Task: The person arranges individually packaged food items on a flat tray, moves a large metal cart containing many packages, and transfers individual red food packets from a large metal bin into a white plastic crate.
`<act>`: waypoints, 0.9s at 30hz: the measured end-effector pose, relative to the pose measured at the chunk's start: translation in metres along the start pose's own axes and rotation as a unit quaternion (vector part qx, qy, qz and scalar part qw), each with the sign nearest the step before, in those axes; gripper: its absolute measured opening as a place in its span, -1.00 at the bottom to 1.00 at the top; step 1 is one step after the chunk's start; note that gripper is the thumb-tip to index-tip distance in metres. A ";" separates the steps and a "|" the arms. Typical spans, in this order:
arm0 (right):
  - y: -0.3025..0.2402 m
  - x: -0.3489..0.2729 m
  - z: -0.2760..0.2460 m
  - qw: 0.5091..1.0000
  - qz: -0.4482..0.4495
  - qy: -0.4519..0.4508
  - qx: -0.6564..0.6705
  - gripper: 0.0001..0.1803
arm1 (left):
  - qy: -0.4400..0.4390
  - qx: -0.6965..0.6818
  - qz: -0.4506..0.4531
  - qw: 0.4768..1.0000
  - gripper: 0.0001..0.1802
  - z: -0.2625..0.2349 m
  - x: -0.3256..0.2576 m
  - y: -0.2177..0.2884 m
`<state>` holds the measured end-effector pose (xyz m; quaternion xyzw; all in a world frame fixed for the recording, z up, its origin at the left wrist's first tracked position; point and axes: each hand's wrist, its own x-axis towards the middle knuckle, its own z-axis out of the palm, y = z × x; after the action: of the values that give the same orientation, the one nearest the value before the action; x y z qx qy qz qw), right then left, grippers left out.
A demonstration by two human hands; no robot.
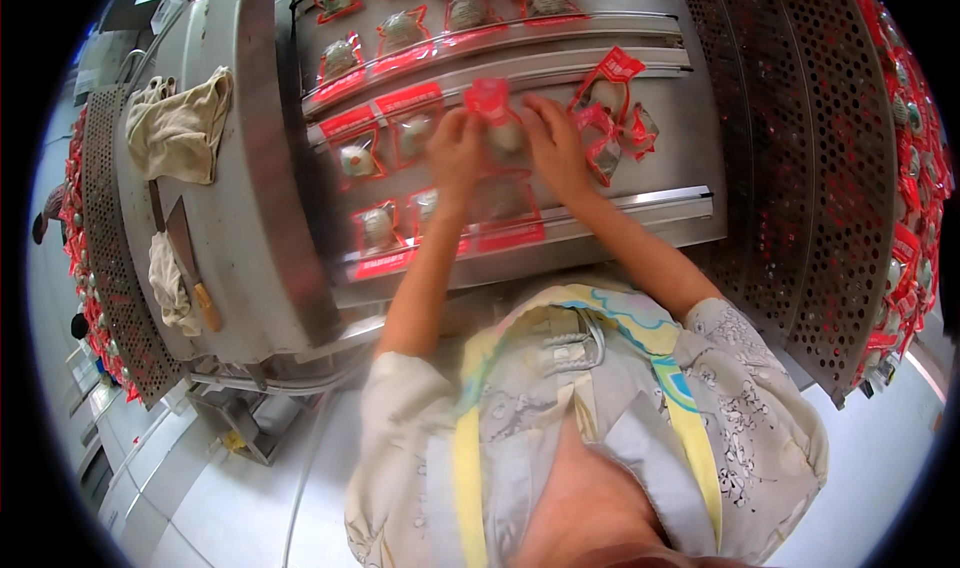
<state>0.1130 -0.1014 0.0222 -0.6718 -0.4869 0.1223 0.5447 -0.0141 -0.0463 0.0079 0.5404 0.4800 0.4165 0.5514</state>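
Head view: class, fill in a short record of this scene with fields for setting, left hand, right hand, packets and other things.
Setting: steel machine bed with rail-divided rows, perforated metal panels at its sides
Left hand: on a red-edged clear pouch
Right hand: on the same pouch, from the other side
Packets: more red pouches lie in rows; a loose cluster by the right hand
Other things: beige cloth and wooden-handled knife on the left cover
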 end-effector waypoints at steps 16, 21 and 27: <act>0.065 0.027 0.025 0.930 0.293 -0.214 -0.064 -0.73 | 0.008 0.008 -0.228 0.974 -0.80 -0.013 0.007 -0.009; 0.072 0.030 0.037 0.945 0.315 -0.087 0.011 -0.70 | -0.012 -0.063 -0.295 0.953 -0.80 -0.006 0.022 -0.009; 0.071 0.027 0.041 0.951 0.305 -0.047 0.005 -0.76 | 0.059 -0.082 -0.163 0.981 -0.67 0.009 0.003 0.006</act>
<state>0.1349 -0.0505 -0.0440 -0.7787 -0.2835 0.3166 0.4616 -0.0040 -0.0445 0.0133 0.3821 0.5578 0.3903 0.6249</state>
